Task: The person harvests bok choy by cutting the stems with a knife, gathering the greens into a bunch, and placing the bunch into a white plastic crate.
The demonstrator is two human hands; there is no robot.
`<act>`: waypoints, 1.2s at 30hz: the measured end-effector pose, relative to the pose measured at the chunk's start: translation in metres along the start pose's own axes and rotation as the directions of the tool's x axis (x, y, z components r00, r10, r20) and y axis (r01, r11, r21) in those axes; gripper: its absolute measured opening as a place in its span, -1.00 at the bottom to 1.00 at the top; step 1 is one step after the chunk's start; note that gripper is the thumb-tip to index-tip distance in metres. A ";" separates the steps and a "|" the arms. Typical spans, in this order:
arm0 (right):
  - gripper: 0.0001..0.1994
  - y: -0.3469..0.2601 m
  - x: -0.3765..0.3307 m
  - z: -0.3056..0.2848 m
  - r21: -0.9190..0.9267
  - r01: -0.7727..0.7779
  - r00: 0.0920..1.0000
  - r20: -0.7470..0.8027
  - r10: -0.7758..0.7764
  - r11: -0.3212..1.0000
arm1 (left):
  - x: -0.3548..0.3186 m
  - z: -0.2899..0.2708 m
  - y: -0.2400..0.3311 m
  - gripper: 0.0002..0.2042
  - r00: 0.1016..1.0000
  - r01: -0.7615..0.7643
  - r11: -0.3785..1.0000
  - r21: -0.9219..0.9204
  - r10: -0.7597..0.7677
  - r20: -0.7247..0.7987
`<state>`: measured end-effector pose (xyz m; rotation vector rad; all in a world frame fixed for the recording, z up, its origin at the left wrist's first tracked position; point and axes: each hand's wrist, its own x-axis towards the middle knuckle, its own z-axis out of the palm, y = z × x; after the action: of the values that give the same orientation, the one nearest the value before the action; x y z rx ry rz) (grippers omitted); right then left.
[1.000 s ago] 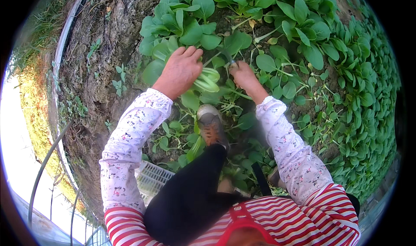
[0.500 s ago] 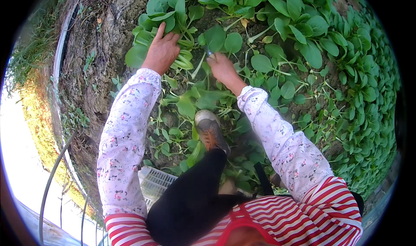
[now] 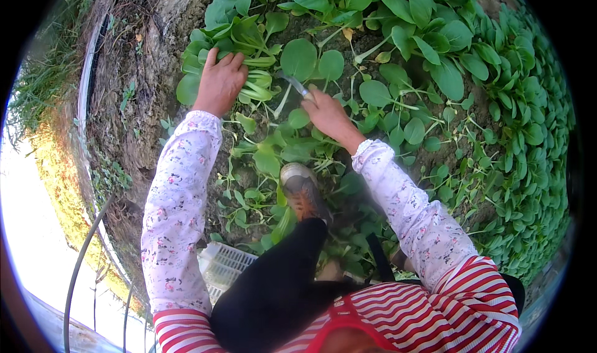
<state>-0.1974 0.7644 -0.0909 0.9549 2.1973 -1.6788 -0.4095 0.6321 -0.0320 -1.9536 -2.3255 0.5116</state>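
Note:
My left hand (image 3: 219,82) grips a leafy green plant (image 3: 249,79) with pale stalks, low in a bed of greens. Just to its right, my right hand (image 3: 326,112) is closed around a knife (image 3: 293,84) whose blade points toward the plant's base. Both arms wear white flowered sleeves. My shoe (image 3: 303,191) stands on the soil below the hands, among cut leaves.
Dense rows of green plants (image 3: 472,104) fill the bed to the right and above. Bare soil (image 3: 143,73) runs along the left, bordered by a pale pipe (image 3: 84,98). A white slatted crate (image 3: 221,269) sits by my left leg.
Both hands have moved up and left across the bed; the left hand now grasps a plant farther along, and the right hand with the knife has followed it.

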 end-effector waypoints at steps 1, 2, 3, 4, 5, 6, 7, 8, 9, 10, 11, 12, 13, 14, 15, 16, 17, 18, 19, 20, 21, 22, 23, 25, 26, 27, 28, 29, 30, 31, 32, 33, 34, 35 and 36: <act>-0.67 -0.003 0.006 -0.003 0.028 -0.007 1.000 -0.027 0.008 1.000 | 0.002 -0.001 0.001 -0.86 1.000 0.002 1.000 0.012 -0.002 0.023; -0.68 -0.013 0.013 -0.011 0.057 -0.015 0.998 -0.065 0.019 0.998 | 0.007 -0.004 0.001 -0.87 0.999 -0.006 1.000 0.024 0.005 0.038; -0.68 -0.022 0.021 -0.012 0.014 0.042 0.995 -0.093 -0.041 0.999 | 0.011 -0.010 0.000 -0.88 0.998 -0.005 0.999 0.041 0.002 0.058; -0.68 -0.029 0.029 -0.009 0.011 0.057 0.993 -0.108 -0.055 0.998 | 0.016 -0.015 -0.002 -0.89 0.994 -0.018 0.997 0.081 0.009 0.109; -0.68 -0.034 0.039 -0.007 0.002 0.069 0.989 -0.128 -0.068 0.998 | 0.026 -0.023 -0.003 -0.90 0.988 -0.035 0.992 0.118 0.017 0.154; -0.68 -0.037 0.047 -0.003 -0.005 0.083 0.987 -0.141 -0.083 0.997 | 0.032 -0.029 -0.005 -0.91 0.979 -0.050 0.987 0.153 0.017 0.205; -0.69 -0.040 0.056 0.001 -0.034 0.087 0.987 -0.136 -0.090 0.996 | 0.040 -0.031 -0.009 -0.90 0.965 -0.047 0.990 0.134 0.010 0.261; -0.69 -0.041 0.064 0.006 -0.062 0.093 0.986 -0.131 -0.100 0.994 | 0.044 -0.030 -0.013 -0.89 0.953 -0.041 0.986 0.159 -0.009 0.304; -0.69 -0.041 0.071 0.010 -0.090 0.099 0.986 -0.126 -0.110 0.991 | 0.047 -0.030 -0.017 -0.88 0.938 -0.037 0.982 0.184 -0.030 0.345; -0.68 -0.039 0.076 0.012 -0.116 0.075 0.989 -0.122 -0.089 0.990 | 0.049 -0.030 -0.020 -0.87 0.922 -0.034 0.977 0.209 -0.050 0.385; -0.67 -0.040 0.079 0.015 -0.137 0.051 0.991 -0.116 -0.067 0.989 | 0.045 -0.026 -0.024 -0.86 0.913 -0.029 0.975 0.220 -0.063 0.403; -0.67 -0.041 0.081 0.018 -0.158 0.027 0.993 -0.110 -0.045 0.987 | 0.039 -0.021 -0.029 -0.87 0.918 -0.017 0.981 0.192 -0.061 0.392; -0.66 -0.042 0.084 0.020 -0.157 0.021 0.995 -0.097 -0.037 0.987 | 0.031 -0.016 -0.033 -0.87 0.923 -0.006 0.986 0.164 -0.058 0.381; -0.65 -0.041 0.086 0.020 -0.159 0.007 0.996 -0.089 -0.022 0.987 | 0.028 -0.012 -0.034 -0.87 0.930 0.002 0.992 0.129 -0.049 0.365; -0.65 -0.040 0.087 0.019 -0.162 -0.007 0.997 -0.082 -0.007 0.987 | 0.023 -0.008 -0.033 -0.88 0.949 -0.024 0.990 0.140 -0.022 0.315; -0.65 -0.039 0.089 0.018 -0.156 -0.008 0.997 -0.072 -0.004 0.988 | 0.021 -0.004 -0.032 -0.88 0.954 -0.010 0.994 0.110 -0.023 0.300; -0.65 -0.041 0.090 0.017 -0.148 -0.003 0.998 -0.057 -0.005 0.989 | 0.017 -0.002 -0.033 -0.89 0.957 0.006 0.997 0.083 -0.030 0.289; -0.65 -0.042 0.090 0.017 -0.140 0.001 0.999 -0.042 -0.007 0.990 | 0.015 0.000 -0.034 -0.89 0.960 0.023 0.998 0.056 -0.037 0.278; -0.65 -0.041 0.089 0.017 -0.113 0.026 0.999 -0.035 -0.030 0.993 | 0.012 0.003 -0.034 -0.91 0.966 0.020 0.997 0.071 -0.037 0.254; -0.65 -0.040 0.088 0.015 -0.087 0.052 0.998 -0.032 -0.055 0.995 | 0.012 0.003 -0.034 -0.91 0.967 0.020 0.998 0.061 -0.035 0.251; -0.65 -0.039 0.088 0.014 -0.061 0.077 0.996 -0.029 -0.079 0.995 | 0.010 0.003 -0.033 -0.91 0.968 0.020 0.999 0.050 -0.032 0.247; -0.65 -0.037 0.088 0.012 -0.041 0.081 0.996 -0.029 -0.082 0.996 | 0.009 0.003 -0.033 -0.91 0.969 0.021 0.999 0.040 -0.030 0.244; -0.66 -0.036 0.087 0.011 -0.018 0.082 0.996 -0.027 -0.083 0.996 | 0.006 0.005 -0.032 -0.92 0.975 0.022 0.999 0.039 -0.030 0.220; -0.66 -0.038 0.087 0.013 -0.006 0.068 0.997 -0.021 -0.068 0.998 | 0.001 0.009 -0.031 -0.92 0.985 0.026 0.999 0.038 -0.032 0.171; -0.67 -0.039 0.089 0.015 -0.017 0.051 0.998 -0.020 -0.052 0.999 | 0.000 0.009 -0.031 -0.92 0.988 0.024 0.999 0.025 -0.027 0.152; -0.67 -0.040 0.091 0.016 -0.028 0.035 0.999 -0.019 -0.035 0.999 | -0.001 0.009 -0.031 -0.93 0.991 0.022 1.000 0.012 -0.023 0.133; -0.67 -0.040 0.091 0.017 -0.023 0.039 0.999 -0.031 -0.040 0.999 | -0.002 0.010 -0.031 -0.93 0.993 0.019 1.000 -0.001 -0.019 0.113; -0.67 -0.040 0.092 0.019 -0.023 0.045 0.998 -0.039 -0.046 0.999 | -0.003 0.010 -0.030 -0.93 0.993 0.021 1.000 -0.003 -0.021 0.113; -0.66 -0.039 0.092 0.020 -0.022 0.050 0.998 -0.048 -0.051 0.998 | -0.004 0.011 -0.030 -0.93 0.993 0.023 1.000 -0.005 -0.022 0.113; -0.66 -0.038 0.091 0.019 -0.061 0.091 0.996 -0.021 -0.092 0.994 | -0.004 0.011 -0.029 -0.93 0.993 0.024 1.000 -0.007 -0.023 0.112; -0.66 -0.043 0.086 0.015 -0.099 0.132 0.991 0.009 -0.132 0.986 | -0.005 0.011 -0.029 -0.92 0.991 0.033 0.999 -0.007 -0.032 0.131; -0.66 -0.047 0.080 0.011 -0.136 0.174 0.985 0.040 -0.170 0.975 | -0.007 0.010 -0.029 -0.92 0.988 0.042 0.999 -0.007 -0.041 0.149; -0.66 -0.045 0.078 0.014 -0.113 0.142 0.988 0.076 -0.134 0.983 | -0.009 0.010 -0.028 -0.92 0.985 0.051 0.999 -0.007 -0.050 0.168; -0.67 -0.037 0.081 0.014 -0.095 0.111 0.990 0.096 -0.102 0.989 | -0.005 0.009 -0.028 -0.92 0.985 0.056 0.998 -0.012 -0.053 0.165; -0.67 -0.027 0.080 0.019 -0.073 0.076 0.990 0.127 -0.066 0.994 | -0.007 0.010 -0.026 -0.91 0.983 0.062 0.998 -0.020 -0.058 0.176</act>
<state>-0.2793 0.7722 -0.1185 0.7402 2.2202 -1.6228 -0.4352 0.6190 -0.0329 -1.9145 -2.4973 0.6789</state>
